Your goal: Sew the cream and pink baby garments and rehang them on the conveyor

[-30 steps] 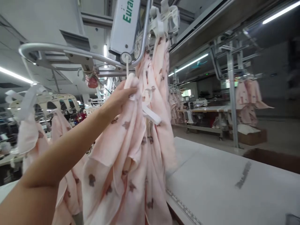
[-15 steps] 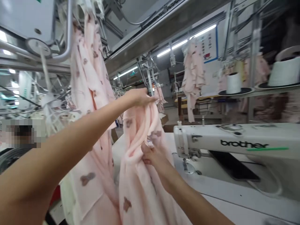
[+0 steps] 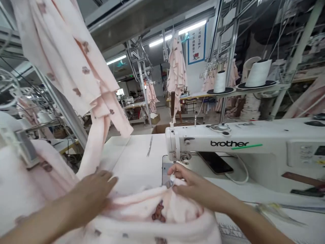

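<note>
the person seems to be positioning the pink printed cloth (image 3: 152, 226), bunched just in front of the sewing machine (image 3: 236, 139) — right hand (image 3: 189, 183) pinching its edge, left hand (image 3: 95, 189) over it, grip too blurred to tell — and the next move calls for flattening that edge.

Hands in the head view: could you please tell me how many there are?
2: the left hand, over the pink fabric at lower left; the right hand, pinching that fabric in front of the sewing machine. Others may be hidden in the background.
</note>
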Action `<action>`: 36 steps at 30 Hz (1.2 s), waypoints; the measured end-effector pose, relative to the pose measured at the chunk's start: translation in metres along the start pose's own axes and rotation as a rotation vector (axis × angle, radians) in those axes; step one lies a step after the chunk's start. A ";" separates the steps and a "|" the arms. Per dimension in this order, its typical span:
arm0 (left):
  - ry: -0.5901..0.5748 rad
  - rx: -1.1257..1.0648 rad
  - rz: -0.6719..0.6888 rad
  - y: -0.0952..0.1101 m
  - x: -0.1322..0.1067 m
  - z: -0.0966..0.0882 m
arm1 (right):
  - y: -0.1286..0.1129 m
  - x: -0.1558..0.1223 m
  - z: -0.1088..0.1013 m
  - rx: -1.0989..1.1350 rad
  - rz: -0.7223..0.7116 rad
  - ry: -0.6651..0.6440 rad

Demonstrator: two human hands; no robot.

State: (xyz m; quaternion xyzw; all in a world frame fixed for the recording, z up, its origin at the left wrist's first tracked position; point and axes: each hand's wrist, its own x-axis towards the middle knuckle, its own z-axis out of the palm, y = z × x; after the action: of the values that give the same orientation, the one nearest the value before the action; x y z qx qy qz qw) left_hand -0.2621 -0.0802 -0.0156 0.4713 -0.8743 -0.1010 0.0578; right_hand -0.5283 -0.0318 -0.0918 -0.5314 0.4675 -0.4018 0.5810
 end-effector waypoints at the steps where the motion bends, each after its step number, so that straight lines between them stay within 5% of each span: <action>1: -0.047 -0.061 0.037 0.010 0.008 0.021 | 0.009 0.005 0.006 -0.002 -0.022 0.032; 4: -0.093 -0.332 0.123 0.044 0.034 0.071 | 0.029 0.009 0.022 0.048 -0.099 0.084; 8: -0.103 -0.467 0.138 0.059 0.052 0.113 | 0.049 -0.005 0.019 -0.373 -0.028 0.428; 11: -0.170 -0.520 0.175 0.050 0.053 0.131 | 0.065 -0.017 0.014 -0.331 0.029 0.311; 15: -0.216 -0.712 0.089 0.043 0.047 0.137 | 0.074 -0.024 0.016 0.064 -0.001 0.236; 24: -0.040 -0.700 0.218 0.049 0.046 0.138 | 0.051 -0.020 0.020 -0.283 -0.113 0.395; 28: -0.043 -0.718 0.064 0.070 0.059 0.131 | 0.041 -0.025 0.014 -0.294 -0.109 0.453; 31: -0.086 -0.721 0.206 0.092 0.067 0.129 | 0.036 -0.042 0.001 -0.262 -0.083 0.572; 36: -0.185 -0.677 0.354 0.100 0.060 0.141 | 0.042 -0.055 -0.018 0.025 0.152 0.321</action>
State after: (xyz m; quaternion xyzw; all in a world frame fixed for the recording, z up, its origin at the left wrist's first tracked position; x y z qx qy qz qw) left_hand -0.4038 -0.0596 -0.1292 0.2562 -0.8609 -0.4139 0.1475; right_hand -0.5601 0.0214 -0.1270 -0.4165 0.5880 -0.4421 0.5342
